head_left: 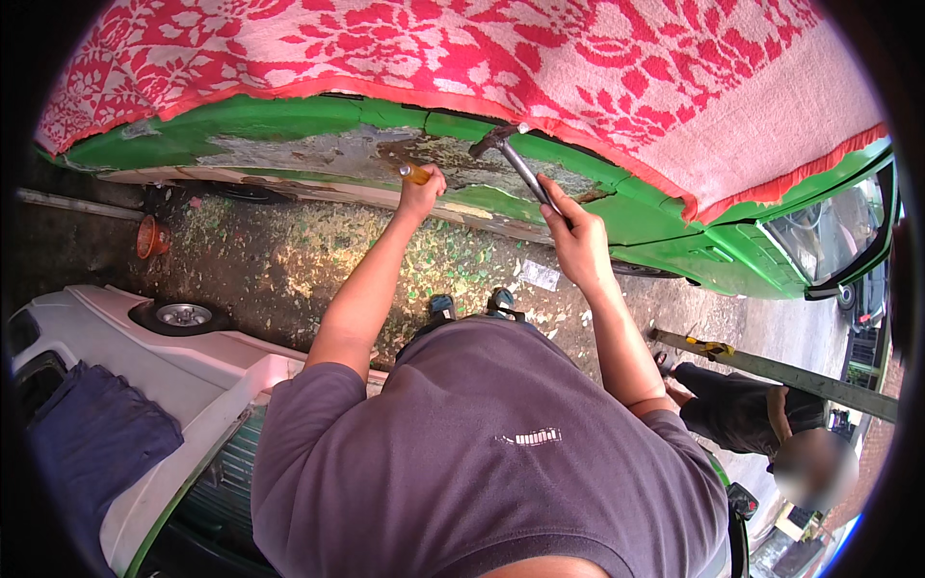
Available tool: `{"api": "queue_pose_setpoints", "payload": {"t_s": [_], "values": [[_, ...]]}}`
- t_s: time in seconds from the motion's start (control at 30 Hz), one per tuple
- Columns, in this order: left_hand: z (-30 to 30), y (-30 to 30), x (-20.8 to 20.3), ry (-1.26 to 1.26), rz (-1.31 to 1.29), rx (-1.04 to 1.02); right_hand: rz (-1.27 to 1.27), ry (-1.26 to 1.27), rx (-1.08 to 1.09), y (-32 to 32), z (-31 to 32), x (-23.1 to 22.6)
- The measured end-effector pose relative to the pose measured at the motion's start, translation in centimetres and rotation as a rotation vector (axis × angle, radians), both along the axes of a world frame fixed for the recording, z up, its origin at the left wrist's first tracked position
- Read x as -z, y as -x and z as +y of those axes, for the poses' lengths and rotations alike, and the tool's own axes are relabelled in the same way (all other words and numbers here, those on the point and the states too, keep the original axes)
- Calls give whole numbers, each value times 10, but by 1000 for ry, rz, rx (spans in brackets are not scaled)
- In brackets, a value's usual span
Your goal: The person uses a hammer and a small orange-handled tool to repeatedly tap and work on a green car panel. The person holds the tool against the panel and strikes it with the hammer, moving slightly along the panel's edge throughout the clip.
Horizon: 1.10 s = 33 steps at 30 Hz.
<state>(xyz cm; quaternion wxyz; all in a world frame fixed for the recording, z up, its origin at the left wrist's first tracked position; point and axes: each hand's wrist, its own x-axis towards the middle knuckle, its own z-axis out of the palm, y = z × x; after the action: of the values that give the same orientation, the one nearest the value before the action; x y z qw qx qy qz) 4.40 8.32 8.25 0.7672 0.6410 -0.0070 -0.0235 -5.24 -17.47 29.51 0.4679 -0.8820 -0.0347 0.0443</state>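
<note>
My left hand (420,197) is closed around a yellow-handled tool (415,173). The butt of its handle points up, and its working end is hidden against the green car's side. In my right hand (578,239) is a claw hammer (521,170), gripped by its dark handle. Its head is raised to the right of the yellow handle, apart from it. Both hands are beside a green car (644,214), where a long patch of bare grey and rusty metal (308,149) shows through the paint.
A red and pink patterned towel (414,48) covers the car's top. Paint flakes litter the ground (318,255) around my feet. Behind me on the left stands a pale car (193,356) with a dark cloth (101,433). An orange pot (151,237), a post (771,366) and another person (737,409) are nearby.
</note>
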Motion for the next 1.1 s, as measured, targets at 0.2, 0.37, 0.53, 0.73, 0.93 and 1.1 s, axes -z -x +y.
{"api": "queue_pose_setpoints", "payload": {"t_s": [0.2, 0.37, 0.53, 0.73, 0.93, 1.1], "values": [[-9, -2, -3, -101, -8, 12, -156, 6, -84, -2, 8, 4], [-18, -3, -9, -90, 3, -27, -386, 98, -263, -6, 35, -15], [-18, -6, 0, -180, 20, -12, -340, 485, -394, -17, 41, -8], [-14, -12, 0, -223, 48, 14, -362, 508, -440, -23, 49, -26], [-18, -4, -6, -134, -5, -15, -394, 448, -375, -22, 47, -38], [-17, -10, -3, -101, -11, -14, -372, 603, -398, -34, 40, -22]]}}
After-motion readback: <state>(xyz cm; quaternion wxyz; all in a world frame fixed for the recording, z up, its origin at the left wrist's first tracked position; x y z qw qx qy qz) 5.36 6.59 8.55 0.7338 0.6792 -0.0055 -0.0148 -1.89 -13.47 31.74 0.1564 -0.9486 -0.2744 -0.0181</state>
